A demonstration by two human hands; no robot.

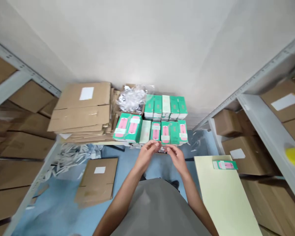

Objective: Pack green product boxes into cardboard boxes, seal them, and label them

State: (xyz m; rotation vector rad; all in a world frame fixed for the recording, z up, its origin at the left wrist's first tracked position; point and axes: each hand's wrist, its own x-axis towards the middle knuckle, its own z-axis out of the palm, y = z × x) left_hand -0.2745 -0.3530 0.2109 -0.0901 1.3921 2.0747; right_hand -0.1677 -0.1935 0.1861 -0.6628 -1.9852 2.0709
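Note:
In the middle of the head view, my left hand (147, 153) is closed, thumb and fingers pinched together. My right hand (176, 155) faces it a short way to the right, also in a pinch. Whatever is between the fingertips is too small and blurred to name. Just beyond both hands stand green boxes with pink pictures, among them a box (156, 131) and another green box (165, 131) at the table's front edge. A pale white-green box (145, 131) stands beside them. Behind is a second row of green boxes (157, 104).
Flattened cartons (88, 111) are stacked at the left, next to a carton of silvery scraps (131, 99). Cardboard sheets (98, 180) lie on the blue floor. At right, a cream table (223, 193) bears one green box (225, 165). Shelves (263, 114) of cartons flank both sides.

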